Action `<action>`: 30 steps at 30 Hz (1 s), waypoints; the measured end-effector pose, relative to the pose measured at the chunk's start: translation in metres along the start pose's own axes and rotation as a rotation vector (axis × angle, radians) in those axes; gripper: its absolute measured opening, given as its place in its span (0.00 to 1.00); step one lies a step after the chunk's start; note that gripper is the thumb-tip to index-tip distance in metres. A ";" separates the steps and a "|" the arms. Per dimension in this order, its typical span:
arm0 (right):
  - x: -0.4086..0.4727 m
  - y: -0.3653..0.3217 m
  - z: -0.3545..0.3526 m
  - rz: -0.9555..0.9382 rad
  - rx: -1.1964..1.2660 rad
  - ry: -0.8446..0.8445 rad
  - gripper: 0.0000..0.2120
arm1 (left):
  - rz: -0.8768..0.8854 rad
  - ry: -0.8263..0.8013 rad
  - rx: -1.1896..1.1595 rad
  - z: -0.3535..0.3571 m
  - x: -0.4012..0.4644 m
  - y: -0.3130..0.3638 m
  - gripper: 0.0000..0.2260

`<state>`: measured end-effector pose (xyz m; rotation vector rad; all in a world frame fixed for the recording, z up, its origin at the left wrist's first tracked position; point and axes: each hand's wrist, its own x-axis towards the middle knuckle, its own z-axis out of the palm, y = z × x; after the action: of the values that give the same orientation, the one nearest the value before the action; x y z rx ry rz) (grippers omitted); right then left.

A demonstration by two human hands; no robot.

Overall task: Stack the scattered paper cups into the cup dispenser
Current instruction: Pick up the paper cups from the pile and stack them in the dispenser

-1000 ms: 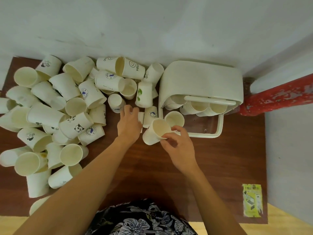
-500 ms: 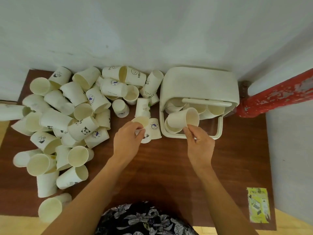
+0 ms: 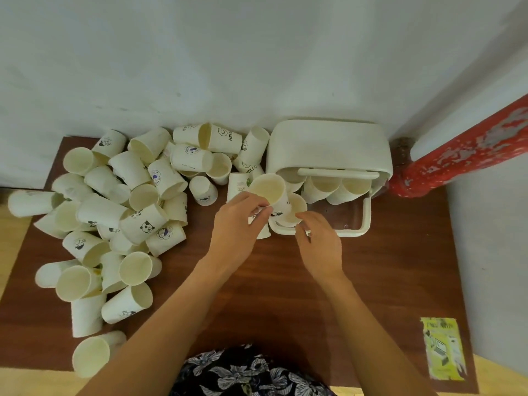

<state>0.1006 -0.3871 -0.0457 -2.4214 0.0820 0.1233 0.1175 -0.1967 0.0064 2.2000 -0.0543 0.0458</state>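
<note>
Left hand grips one paper cup; right hand relaxed, holding nothing

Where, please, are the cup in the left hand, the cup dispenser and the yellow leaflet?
cup in the left hand (image 3: 268, 187): head view, inside its open mouth.
cup dispenser (image 3: 328, 147): head view, on its white top cover.
yellow leaflet (image 3: 442, 348): head view, its printed middle.

The left hand, which a second ago lay flat among the loose cups, has lifted a paper cup and now holds it tilted, mouth up, just beside the dispenser. The cup carried by the right hand now sits in the dispenser's front left corner. That hand has released it and hovers empty, fingers loosely bent.
</note>
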 end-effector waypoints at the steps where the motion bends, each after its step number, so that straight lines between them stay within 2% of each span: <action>1: 0.000 0.002 -0.001 0.004 0.017 0.007 0.14 | 0.036 -0.008 0.011 0.004 0.002 0.003 0.05; 7: 0.002 0.012 -0.011 0.027 0.035 0.041 0.11 | 0.145 -0.162 0.152 0.043 0.017 0.001 0.04; 11: 0.008 0.015 -0.017 0.061 0.066 0.044 0.18 | 0.109 -0.235 0.240 0.064 0.014 -0.014 0.06; 15: 0.019 0.018 -0.014 -0.007 -0.003 -0.071 0.25 | 0.052 -0.301 0.319 0.074 0.013 -0.024 0.06; 20: 0.027 0.017 -0.005 -0.069 -0.159 -0.190 0.23 | 0.032 -0.326 0.324 0.083 0.020 -0.024 0.06; 23: 0.028 0.018 0.000 -0.065 -0.140 -0.102 0.20 | 0.034 -0.283 0.311 0.081 0.022 -0.017 0.04; 27: 0.020 0.006 0.002 -0.087 0.011 0.144 0.13 | -0.004 -0.094 0.252 0.062 0.017 -0.020 0.05; 30: 0.012 -0.011 0.005 -0.198 0.031 0.108 0.10 | -0.095 -0.066 0.287 0.043 0.021 -0.044 0.05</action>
<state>0.1137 -0.3759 -0.0436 -2.3893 -0.1056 -0.0982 0.1411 -0.2062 -0.0534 2.4879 0.0213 -0.0770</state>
